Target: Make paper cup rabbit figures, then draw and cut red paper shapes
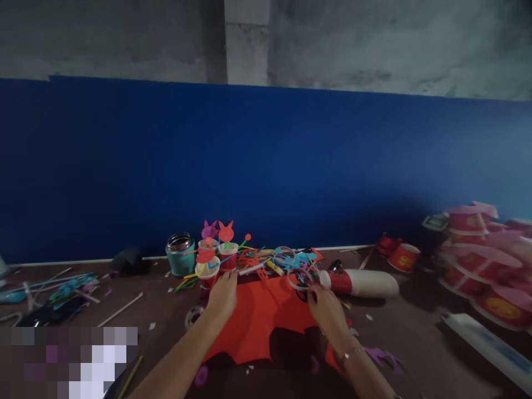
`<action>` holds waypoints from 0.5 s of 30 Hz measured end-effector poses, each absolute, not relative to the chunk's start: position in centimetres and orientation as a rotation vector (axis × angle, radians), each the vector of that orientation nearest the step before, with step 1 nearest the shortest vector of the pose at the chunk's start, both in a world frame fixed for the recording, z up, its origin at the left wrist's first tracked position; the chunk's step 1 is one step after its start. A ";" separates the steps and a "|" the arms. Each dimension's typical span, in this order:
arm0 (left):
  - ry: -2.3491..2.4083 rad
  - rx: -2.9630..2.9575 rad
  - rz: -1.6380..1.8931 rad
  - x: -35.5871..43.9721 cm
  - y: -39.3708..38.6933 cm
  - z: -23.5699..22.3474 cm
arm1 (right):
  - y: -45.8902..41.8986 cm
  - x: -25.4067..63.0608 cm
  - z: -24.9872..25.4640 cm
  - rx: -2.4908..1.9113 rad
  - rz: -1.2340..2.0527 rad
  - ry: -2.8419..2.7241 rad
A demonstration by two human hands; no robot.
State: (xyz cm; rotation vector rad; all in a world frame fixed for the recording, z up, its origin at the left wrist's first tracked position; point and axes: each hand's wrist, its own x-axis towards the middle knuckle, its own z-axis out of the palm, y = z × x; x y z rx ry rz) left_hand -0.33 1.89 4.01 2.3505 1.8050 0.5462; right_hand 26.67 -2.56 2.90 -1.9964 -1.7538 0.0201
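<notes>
We've got the red sheet flat on the desk, probably for easy reach. Left hand at its 10 o'clock; can't tell if we're gripping. Right hand, 2 o'clock, seems to pinch a clear ring, bit blurry. Figure-topped cups stand past 11, likely parked aside.

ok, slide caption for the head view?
Left hand and right hand at a red sheet, cups and a teal jar beyond, blue panel behind.
</notes>
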 end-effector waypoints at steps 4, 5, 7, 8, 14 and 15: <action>1.770 2.409 0.482 0.1 -1.2 5.1 | -1.7 26.1 3.3 -2.061 0.099 -1.774; 1.725 2.426 0.457 0.3 -2.3 5.2 | -1.5 25.9 3.5 -2.080 0.123 -1.767; 1.603 2.466 0.386 0.7 -4.5 4.9 | -1.0 25.6 4.0 -2.114 0.168 -1.738; 1.507 2.493 0.316 0.9 -5.5 4.6 | -0.8 25.6 4.2 -2.125 0.190 -1.718; 1.407 2.512 0.108 1.9 -8.9 2.7 | 0.1 27.3 5.6 -2.045 0.407 -1.592; 1.411 2.537 0.057 2.2 -9.1 2.7 | 0.1 27.6 5.7 -2.001 0.470 -1.580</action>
